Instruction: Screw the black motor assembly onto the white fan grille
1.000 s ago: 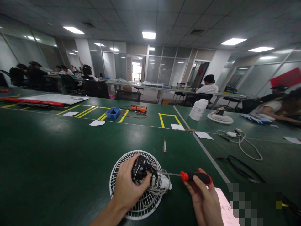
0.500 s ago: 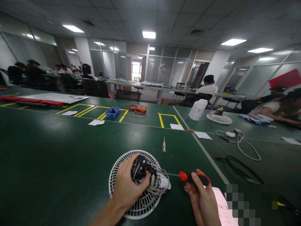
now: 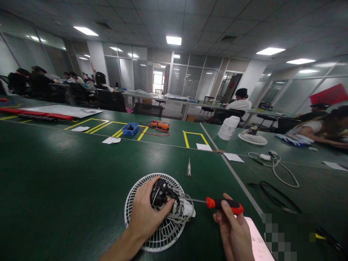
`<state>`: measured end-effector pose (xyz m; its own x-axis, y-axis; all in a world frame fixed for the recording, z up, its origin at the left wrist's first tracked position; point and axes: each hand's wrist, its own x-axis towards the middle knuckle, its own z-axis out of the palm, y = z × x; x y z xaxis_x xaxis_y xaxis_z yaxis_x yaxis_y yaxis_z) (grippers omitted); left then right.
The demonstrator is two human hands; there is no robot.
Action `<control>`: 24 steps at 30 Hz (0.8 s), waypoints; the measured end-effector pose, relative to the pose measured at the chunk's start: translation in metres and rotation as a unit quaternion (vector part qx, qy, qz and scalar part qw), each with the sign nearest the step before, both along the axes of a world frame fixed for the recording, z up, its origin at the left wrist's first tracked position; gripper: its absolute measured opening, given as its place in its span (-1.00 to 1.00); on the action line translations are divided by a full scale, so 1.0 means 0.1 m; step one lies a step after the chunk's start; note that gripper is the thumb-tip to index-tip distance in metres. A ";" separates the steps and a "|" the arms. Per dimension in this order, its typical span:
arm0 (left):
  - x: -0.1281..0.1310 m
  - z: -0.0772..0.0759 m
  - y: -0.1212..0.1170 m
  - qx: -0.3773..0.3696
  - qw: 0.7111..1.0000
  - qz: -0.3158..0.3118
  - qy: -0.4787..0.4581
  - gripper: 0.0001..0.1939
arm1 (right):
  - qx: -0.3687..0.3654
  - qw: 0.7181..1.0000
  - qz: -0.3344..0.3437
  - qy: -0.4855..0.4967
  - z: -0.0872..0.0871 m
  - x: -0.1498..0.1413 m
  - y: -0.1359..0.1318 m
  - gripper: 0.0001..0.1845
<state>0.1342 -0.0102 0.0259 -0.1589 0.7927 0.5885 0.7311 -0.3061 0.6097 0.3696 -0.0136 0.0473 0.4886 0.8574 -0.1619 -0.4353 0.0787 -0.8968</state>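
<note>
My left hand is wrapped round a black fan motor, its thumb on the near side. The motor sits on a round white fan grille lying on the green table. Pale wires and a white plastic part lie at the motor's right side. In my right hand is a red and black screwdriver, held between thumb and fingers. Its shaft points left and the tip reaches the motor assembly; the exact contact spot is too small to make out.
A small clear-handled screwdriver lies beyond the grille. Farther back are a blue bin and an orange multimeter. To the right are white stacked containers, another fan grille, cables and a lit screen.
The screwdriver handle has turned in my right hand, showing more red at its end. My left hand keeps its hold on the motor, and the view has shifted slightly.
</note>
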 end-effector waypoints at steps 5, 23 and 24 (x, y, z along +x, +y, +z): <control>0.00 0.00 -0.01 -0.006 1.000 -0.001 -0.003 -0.33 | -0.007 1.000 0.008 -0.015 -0.04 0.01 0.02 -0.43; 0.00 -0.02 0.01 0.006 1.000 0.002 0.015 -0.35 | 0.024 0.989 0.086 0.121 0.02 0.12 0.01 -0.46; 0.00 -0.02 0.01 0.007 1.000 0.003 0.015 -0.35 | 0.026 0.988 0.094 0.118 0.01 0.14 0.01 -0.47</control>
<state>0.1339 -0.0094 0.0240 -0.1452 0.7829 0.6049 0.7514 -0.3105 0.5822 0.3836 -0.0126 0.0478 0.2743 0.9396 -0.2047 -0.6427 0.0208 -0.7658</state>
